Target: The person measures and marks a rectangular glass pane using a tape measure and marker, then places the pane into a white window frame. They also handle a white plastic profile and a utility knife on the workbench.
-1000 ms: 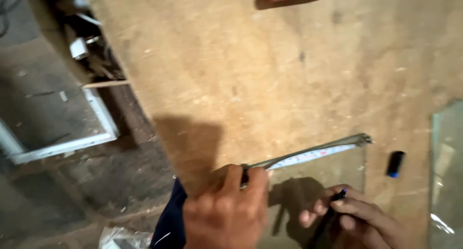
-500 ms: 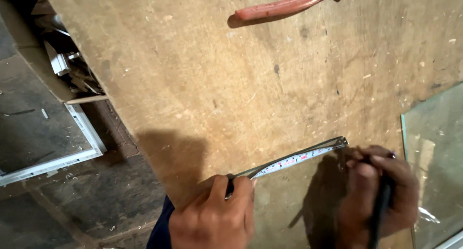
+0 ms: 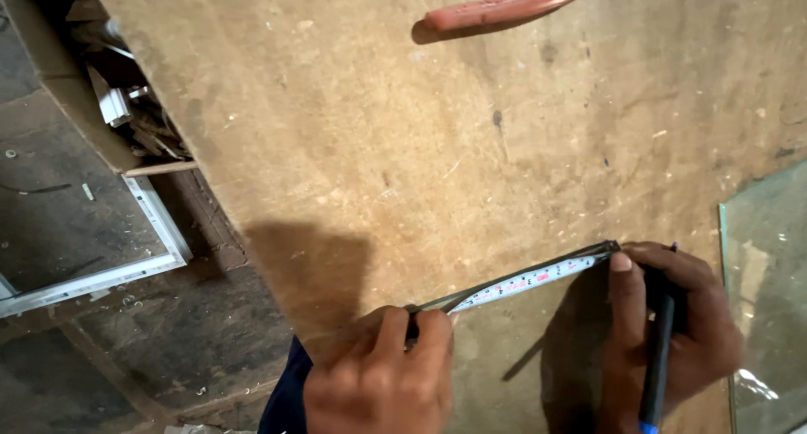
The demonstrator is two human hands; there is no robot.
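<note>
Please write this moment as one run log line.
left hand: holds tape measure | right hand: pins tape end, holds pen | surface: board

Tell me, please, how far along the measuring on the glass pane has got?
Done: the tape measure is stretched along the edge of the small glass pane, left hand pinning one end, right hand the other. In hand: the right hand's grip holds a marker pen. Left: no mark shows on the pane yet.
</note>
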